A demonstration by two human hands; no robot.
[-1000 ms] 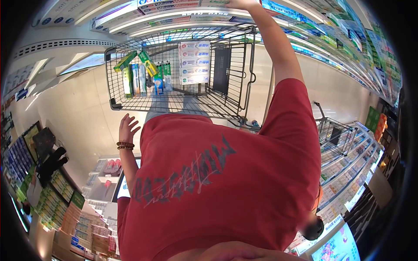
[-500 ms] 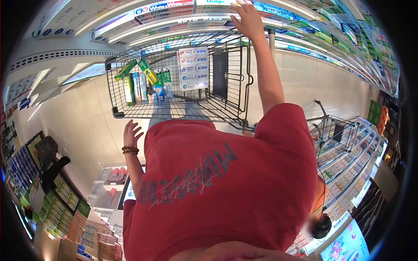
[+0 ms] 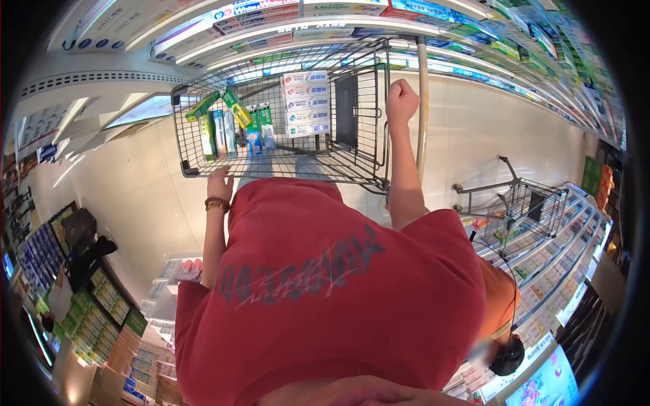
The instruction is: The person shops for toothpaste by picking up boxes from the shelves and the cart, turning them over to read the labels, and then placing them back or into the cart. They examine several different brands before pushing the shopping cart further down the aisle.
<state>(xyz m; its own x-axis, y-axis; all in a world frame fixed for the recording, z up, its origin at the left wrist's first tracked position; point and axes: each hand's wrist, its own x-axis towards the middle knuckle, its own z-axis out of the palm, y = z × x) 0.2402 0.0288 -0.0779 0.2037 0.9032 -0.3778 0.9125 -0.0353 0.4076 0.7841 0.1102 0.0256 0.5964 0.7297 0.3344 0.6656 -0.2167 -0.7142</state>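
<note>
In front of me stands a wire shopping cart [image 3: 369,177], turned sideways. My left hand [image 3: 219,183], with a beaded bracelet at the wrist, is right at the cart's near rim, fingers partly spread and nothing visible in them. My right hand [image 3: 403,101] is closed in a fist beside the cart's right end, next to a pale upright bar [image 3: 422,135]; no item shows in it. Inside the cart, a stack of white toothpaste boxes [image 3: 306,105] lies right of the middle. Several green, yellow and blue packages [image 3: 235,108] lie at the left.
Lit shelves [image 3: 271,27] with toothpaste boxes run along the top and curve down the right. Another cart [image 3: 535,203] is at the right. A person in orange [image 3: 497,294] is behind my right side. More stocked displays [image 3: 95,325] stand at the lower left.
My right hand has come down from the shelf to the cart's right end and closed. My left hand has moved up to the cart's near rim. The cart appears slightly further right.
</note>
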